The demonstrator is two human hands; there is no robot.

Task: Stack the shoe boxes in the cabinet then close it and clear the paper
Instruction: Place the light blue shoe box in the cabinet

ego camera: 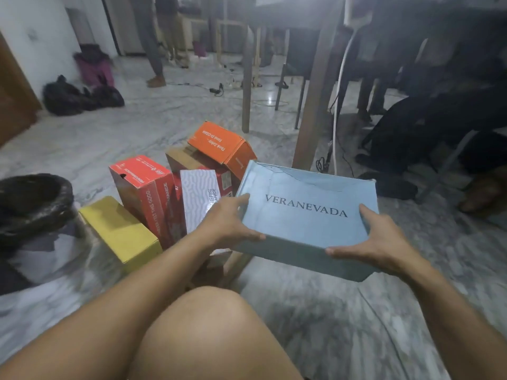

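Both hands, left [229,224] & right [375,244], fingers pinching blue box [307,215] edges (lid on).

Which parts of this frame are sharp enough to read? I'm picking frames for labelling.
Head view: the blue box held by the left hand and right hand is sharp, its print legible; the dim background is hazy, edges bend from wide-angle distortion.

Grey marble floor [170,124] — wooden table legs [315,100], white wall [33,37].
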